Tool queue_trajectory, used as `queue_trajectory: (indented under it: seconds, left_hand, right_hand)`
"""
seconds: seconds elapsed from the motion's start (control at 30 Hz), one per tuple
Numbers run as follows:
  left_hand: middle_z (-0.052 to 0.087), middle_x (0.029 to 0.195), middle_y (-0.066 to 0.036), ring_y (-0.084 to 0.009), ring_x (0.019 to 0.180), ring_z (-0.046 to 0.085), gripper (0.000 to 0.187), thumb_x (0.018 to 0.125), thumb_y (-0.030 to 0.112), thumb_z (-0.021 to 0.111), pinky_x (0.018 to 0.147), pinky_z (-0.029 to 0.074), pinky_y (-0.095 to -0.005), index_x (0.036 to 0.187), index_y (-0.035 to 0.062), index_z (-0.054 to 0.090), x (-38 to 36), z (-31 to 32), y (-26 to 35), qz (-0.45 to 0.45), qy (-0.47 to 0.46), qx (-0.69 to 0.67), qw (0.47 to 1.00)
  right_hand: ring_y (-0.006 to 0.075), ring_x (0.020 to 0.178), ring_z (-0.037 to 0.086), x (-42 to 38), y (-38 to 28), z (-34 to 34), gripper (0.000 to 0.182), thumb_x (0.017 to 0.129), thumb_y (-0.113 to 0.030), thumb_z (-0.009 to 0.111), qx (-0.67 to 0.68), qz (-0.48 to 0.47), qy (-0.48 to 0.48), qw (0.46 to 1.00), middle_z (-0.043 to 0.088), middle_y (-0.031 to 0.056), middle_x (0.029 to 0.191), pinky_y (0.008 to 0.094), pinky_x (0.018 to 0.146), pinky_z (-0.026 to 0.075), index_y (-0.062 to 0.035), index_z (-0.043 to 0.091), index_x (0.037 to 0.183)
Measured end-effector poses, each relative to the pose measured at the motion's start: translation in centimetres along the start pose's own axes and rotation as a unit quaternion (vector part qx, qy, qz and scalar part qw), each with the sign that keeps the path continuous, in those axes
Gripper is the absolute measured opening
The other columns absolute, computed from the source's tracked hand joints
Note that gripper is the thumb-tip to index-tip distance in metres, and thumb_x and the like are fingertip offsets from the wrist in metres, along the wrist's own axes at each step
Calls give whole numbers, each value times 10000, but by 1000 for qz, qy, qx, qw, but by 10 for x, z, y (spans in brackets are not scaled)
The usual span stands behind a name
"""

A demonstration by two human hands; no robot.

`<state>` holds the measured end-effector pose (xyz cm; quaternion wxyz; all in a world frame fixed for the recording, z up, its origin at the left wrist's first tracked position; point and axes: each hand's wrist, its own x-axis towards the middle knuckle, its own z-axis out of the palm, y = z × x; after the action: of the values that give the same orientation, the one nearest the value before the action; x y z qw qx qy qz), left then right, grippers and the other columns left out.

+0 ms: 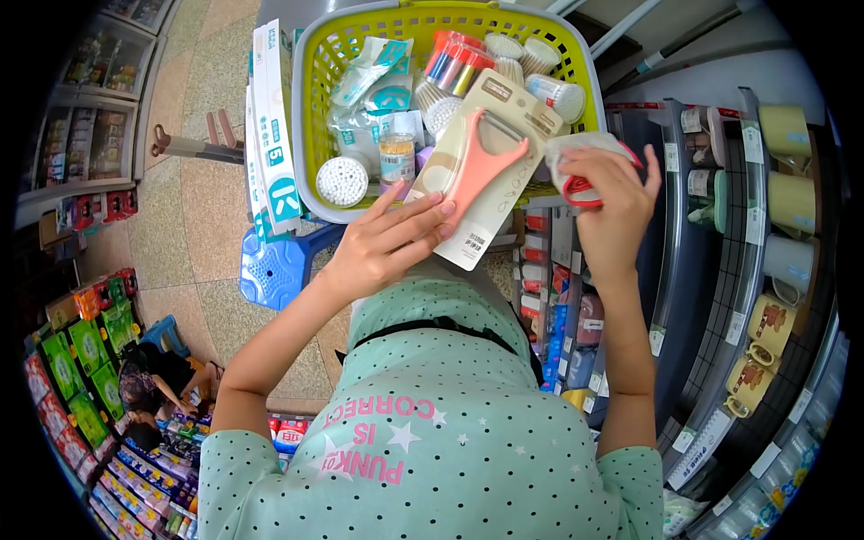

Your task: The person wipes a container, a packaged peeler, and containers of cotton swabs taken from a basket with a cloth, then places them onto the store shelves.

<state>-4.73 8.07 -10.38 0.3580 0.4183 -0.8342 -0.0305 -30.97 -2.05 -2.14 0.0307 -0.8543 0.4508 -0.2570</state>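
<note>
My left hand point(382, 247) is on the lower left edge of a carded pink peeler point(490, 166), gripping the card, which tilts across the front rim of the yellow-green basket point(310, 135). In my right hand point(612, 193) is a small clear-wrapped item with red parts point(576, 184), partly hidden by my fingers, over the basket's right front corner. Inside the basket are a round tub of cotton swabs point(342, 182), a toothpick jar point(396, 160), red-lidded tubes point(454, 63), several more swab tubs and clear packets point(373, 76).
Long white-and-teal boxes point(274, 135) stand against the basket's left side, above a blue stool point(274, 268). Shelves with mugs point(769, 324) line the right. Another person point(148, 387) is low at the lower left, beside packed goods point(90, 337). Glass-fronted shelves point(85, 135) are at the upper left.
</note>
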Motion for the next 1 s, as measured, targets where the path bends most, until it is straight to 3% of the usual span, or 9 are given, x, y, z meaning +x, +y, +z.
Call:
queue_trajectory:
  seconds: [0.07, 0.3, 0.37, 0.5, 0.57, 0.6, 0.73, 0.97, 1.0]
  left_hand:
    - [690, 1273, -37, -213, 1218, 641, 116, 799, 75, 733, 1131, 416, -474, 907, 97, 697, -1, -3, -3, 2, -13, 12, 1000]
    - [719, 1207, -20, -249, 1177, 656, 146, 796, 95, 754, 1094, 418, -467, 929, 113, 698, -2, 2, -1, 1, 37, 68, 997]
    - [693, 1264, -16, -237, 1185, 642, 173, 804, 137, 752, 1042, 456, -447, 968, 120, 700, -2, -2, 2, 2, 46, 109, 993]
    - [663, 1297, 9, -215, 1190, 612, 277, 823, 167, 722, 1016, 415, -405, 1098, 134, 721, 1, -6, 25, -43, 23, 148, 988]
    - [645, 1316, 16, -206, 1201, 596, 335, 827, 200, 711, 1019, 387, -393, 1158, 143, 722, 6, -6, 39, -70, -17, 158, 985]
    - [595, 1402, -47, -234, 1239, 563, 572, 736, 273, 770, 1000, 356, -413, 1285, 141, 680, 10, -4, 43, -87, -32, 116, 989]
    - [489, 1501, -125, -252, 1281, 515, 747, 773, 324, 773, 1017, 358, -410, 1431, 62, 533, 33, -5, 61, -173, -103, 52, 978]
    - [422, 1561, -53, -263, 1235, 512, 741, 784, 231, 772, 1013, 384, -405, 1470, 143, 507, 34, 14, 45, -165, -113, 151, 968]
    - [422, 1561, -51, -275, 1247, 509, 731, 768, 132, 736, 1017, 384, -409, 1463, 135, 512, 34, 11, 44, -168, -109, 138, 970]
  right_hand:
    - [188, 1044, 677, 1, -2, -4, 347, 644, 130, 611, 0, 13, 34, 999, 751, -1, 981, 562, 1179, 233, -109, 718, 872]
    - [187, 1114, 660, -2, -23, 14, 420, 617, 117, 647, 89, -92, -46, 991, 740, -16, 1075, 594, 1185, 237, -129, 735, 945]
    - [194, 1102, 664, -4, -21, 17, 424, 627, 119, 652, 89, -89, -37, 991, 740, -7, 1073, 571, 1165, 274, -129, 735, 960]
    - [200, 1084, 670, -8, -24, 21, 407, 635, 108, 668, 99, -58, -28, 993, 741, 1, 1078, 533, 1130, 318, -125, 734, 962]
    - [202, 1080, 672, -9, -27, 20, 399, 636, 99, 678, 101, -50, -31, 993, 742, 3, 1083, 520, 1114, 333, -124, 733, 961]
    - [202, 1079, 673, -10, -29, 19, 397, 634, 95, 683, 102, -47, -34, 993, 742, 3, 1087, 515, 1107, 338, -124, 733, 961]
    - [199, 1065, 681, -8, -33, 20, 384, 639, 79, 692, 118, -47, -29, 992, 746, -1, 1075, 509, 1106, 343, -126, 733, 961]
    - [220, 1065, 690, 20, -1, -1, 407, 657, 118, 641, 92, -34, 22, 995, 757, 12, 1065, 491, 1132, 334, -125, 738, 969]
    - [223, 1072, 687, 27, 6, -4, 419, 656, 132, 624, 79, -38, 11, 996, 756, 14, 1068, 490, 1137, 331, -122, 738, 970]
